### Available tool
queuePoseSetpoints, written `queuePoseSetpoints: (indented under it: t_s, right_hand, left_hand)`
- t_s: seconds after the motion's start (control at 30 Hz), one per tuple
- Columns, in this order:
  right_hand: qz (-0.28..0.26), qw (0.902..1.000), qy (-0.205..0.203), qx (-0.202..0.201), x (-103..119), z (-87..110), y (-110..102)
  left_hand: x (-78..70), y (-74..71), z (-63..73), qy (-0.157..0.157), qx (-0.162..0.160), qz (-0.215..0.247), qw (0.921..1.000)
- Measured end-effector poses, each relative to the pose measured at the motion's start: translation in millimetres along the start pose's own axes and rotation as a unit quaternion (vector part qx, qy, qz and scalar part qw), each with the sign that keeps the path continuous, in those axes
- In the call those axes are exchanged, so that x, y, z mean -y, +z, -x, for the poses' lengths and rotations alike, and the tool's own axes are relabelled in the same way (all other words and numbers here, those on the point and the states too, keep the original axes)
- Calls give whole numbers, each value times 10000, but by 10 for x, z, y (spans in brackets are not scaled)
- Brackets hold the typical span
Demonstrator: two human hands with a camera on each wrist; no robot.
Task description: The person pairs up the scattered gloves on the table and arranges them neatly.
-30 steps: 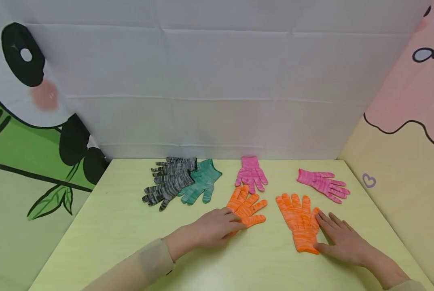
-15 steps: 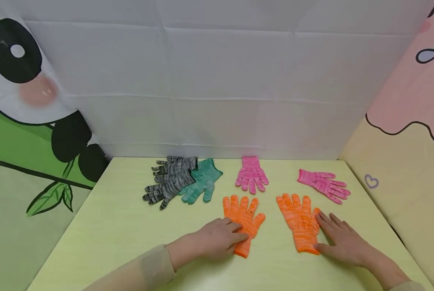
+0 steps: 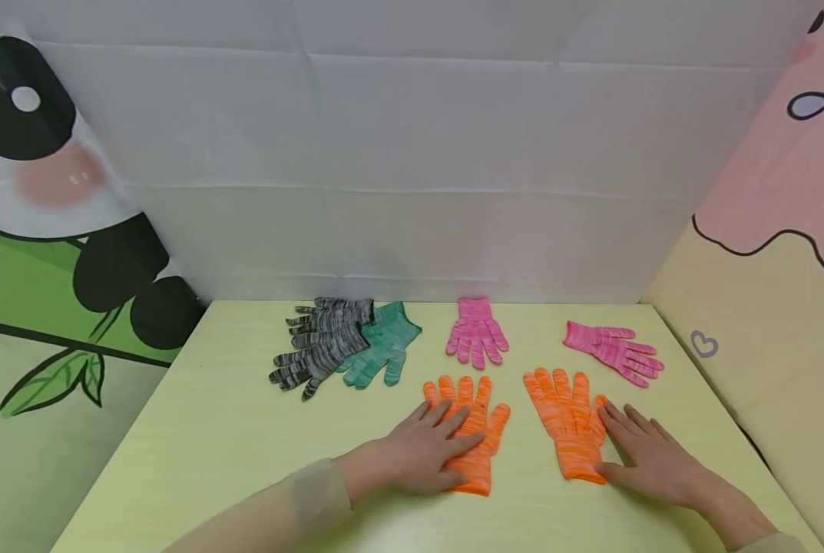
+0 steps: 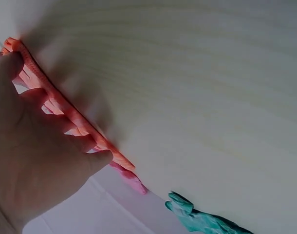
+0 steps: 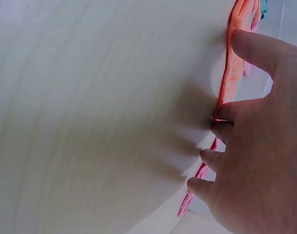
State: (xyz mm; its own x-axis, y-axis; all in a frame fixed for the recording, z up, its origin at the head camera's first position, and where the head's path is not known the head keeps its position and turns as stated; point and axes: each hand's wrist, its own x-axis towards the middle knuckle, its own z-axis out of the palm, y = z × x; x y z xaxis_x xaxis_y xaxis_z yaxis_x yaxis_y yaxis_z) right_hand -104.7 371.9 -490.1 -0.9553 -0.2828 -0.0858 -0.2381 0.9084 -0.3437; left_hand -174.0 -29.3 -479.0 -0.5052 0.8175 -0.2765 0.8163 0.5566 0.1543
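A: Orange gloves, where? Left one (image 3: 489,459) lies palm-flat on the tabletop (image 3: 246,445), near front centre, cuff toward the person. Right one (image 3: 567,422) is just beside it with a gap between, not touching.

B: Hands?

A: Left hand (image 3: 425,453) lies on top of the left orange glove, fingers (image 3: 453,421) straight and spread, pressing the knit flat. Nothing pinched or curled round. The left wrist view shows the same: hand (image 4: 36,161) flat, glove edge (image 4: 65,109) squashed under it.

B: Right?

A: Right hand (image 3: 650,457) is flat on the tabletop, fingertips against the right edge of the right glove, thumb down by the cuff. Fingers relaxed, no grasp. The right wrist view has the hand (image 5: 255,161) butted against the thin glove edge (image 5: 231,73).

B: Step?

A: Looks like laying out and smoothing, with the orange pair side by side, fingers pointing away. Judgement only.

B: Next move needs?

A: To lift or stack either glove, the fingers would have to curl under an edge. The knit is limp, so a pinch at the cuff would be the safest hold.

B: Arm pose?

A: Both forearms come in low from the near edge, wrists close to the surface, beige sleeve on the left.

B: Other stuff?

A: Two pink gloves (image 3: 477,338) (image 3: 615,349) further back, a green glove (image 3: 384,349) partly under grey striped gloves (image 3: 322,346) at back left.
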Motion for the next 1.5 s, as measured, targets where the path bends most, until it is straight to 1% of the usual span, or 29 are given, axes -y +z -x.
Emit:
queuePoseSetpoints:
  t_s: [0.17, 0.3, 0.43, 0.63, 0.77, 0.87, 0.93, 0.97, 1.0, 1.07, 1.13, 1.17, 1.27, 1.37, 1.5]
  right_hand:
    - [-18, 10000, 25, 15, 5, -1, -4]
    - [-60, 10000, 44, 36, 6, 2, -6]
    - [-43, 10000, 18, 5, 10, 9, -7]
    - [36, 10000, -7, -33, -5, 4, -3]
    - [-30, 10000, -22, -41, -8, -15, 1]
    - [-54, 10000, -30, -21, 6, -26, 7]
    - [-46, 10000, -27, 3, 17, -28, 9]
    - [-39, 10000, -22, 19, 22, -29, 8]
    - [-7, 10000, -13, 32, 27, -29, 5]
    - [14, 10000, -7, 23, 34, -27, -3]
    - [7, 10000, 0, 21, 36, -22, -10]
    - [12, 10000, 5, 13, 35, -18, -11]
    - [5, 10000, 39, 0, 34, -3, -12]
    - [-21, 10000, 59, -21, 32, 9, -6]
    - [-42, 10000, 20, -47, 28, 8, 14]
  left_hand:
    - [-136, -12, -77, -318, 81, 55, 9994]
    - [-182, -17, -144, -513, 190, 65, 9985]
    - [-179, -5, -204, -557, 272, 17, 9981]
    - [-148, 13, -251, -558, 407, -31, 9976]
    - [-115, 12, -259, -502, 325, -14, 9982]
    - [-86, 15, -231, -540, -19, 97, 9985]
    - [-64, 5, -202, -707, -382, 168, 9966]
    - [-54, -10, -186, -873, -613, 219, 9941]
    - [-42, -29, -171, -1074, -851, 263, 9902]
    - [-13, -74, -145, -1532, -1240, 358, 9797]
    - [16, -117, -126, -1969, -1443, 451, 9687]
    - [27, -123, -123, -2150, -1460, 512, 9643]
    - [27, -102, -161, -2458, -1308, 478, 9593]
    - [-13, -47, -241, -2616, -1220, 280, 9570]
    - [-58, -29, -312, -2791, -1174, 31, 9530]
